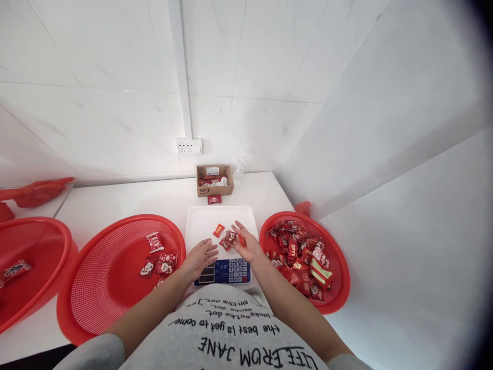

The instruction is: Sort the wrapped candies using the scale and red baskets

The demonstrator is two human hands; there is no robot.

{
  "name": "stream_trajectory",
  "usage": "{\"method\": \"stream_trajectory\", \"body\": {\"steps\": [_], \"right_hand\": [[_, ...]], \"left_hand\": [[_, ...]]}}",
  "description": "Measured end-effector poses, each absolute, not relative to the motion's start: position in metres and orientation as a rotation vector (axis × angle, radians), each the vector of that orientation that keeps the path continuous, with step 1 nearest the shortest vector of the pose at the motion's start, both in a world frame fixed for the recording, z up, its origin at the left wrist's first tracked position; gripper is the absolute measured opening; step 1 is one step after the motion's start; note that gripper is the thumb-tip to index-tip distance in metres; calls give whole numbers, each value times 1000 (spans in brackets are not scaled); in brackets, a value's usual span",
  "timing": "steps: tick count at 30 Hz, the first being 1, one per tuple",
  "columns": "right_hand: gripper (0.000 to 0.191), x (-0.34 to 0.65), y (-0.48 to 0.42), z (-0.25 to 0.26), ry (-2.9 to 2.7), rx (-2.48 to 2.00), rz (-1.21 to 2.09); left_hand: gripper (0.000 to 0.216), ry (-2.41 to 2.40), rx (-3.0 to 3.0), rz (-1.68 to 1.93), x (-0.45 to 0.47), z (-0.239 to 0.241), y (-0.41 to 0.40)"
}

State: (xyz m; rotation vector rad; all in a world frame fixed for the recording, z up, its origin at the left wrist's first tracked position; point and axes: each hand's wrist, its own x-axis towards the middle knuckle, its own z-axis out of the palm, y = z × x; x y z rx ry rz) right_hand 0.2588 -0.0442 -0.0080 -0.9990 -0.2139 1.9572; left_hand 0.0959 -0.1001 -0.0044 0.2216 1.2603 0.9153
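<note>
While the left hand (pixel 199 256) is spread at eight o'clock from the dark sweet (pixel 230 237) over the scale (pixel 199 221), the right hand (pixel 248 247), at four, may be pinching it, can't tell, and it looks light, slick, best nipped by one end.

White table (pixel 115 198); scale (pixel 200 218) near the middle; left basket (pixel 115 277), red, close beside it; right basket (pixel 344 267), also red, reaching past the table's side edge; cardboard box (pixel 215 190) at the rear; red packet (pixel 214 199) just before it.
</note>
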Motion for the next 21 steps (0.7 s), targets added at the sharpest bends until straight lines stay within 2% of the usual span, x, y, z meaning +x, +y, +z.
{"method": "stream_trajectory", "body": {"steps": [13,17,21], "right_hand": [[29,302,-39,-7,-345,-1030,1886],[23,348,-50,-32,-590,-1316,1520],[31,385,-67,-68,-1032,-1784,1170]], "left_hand": [[30,1239,233,860,84,-4,-114],[30,1236,263,866,74,-1,-123],[26,1243,271,860,67,-2,-129]]}}
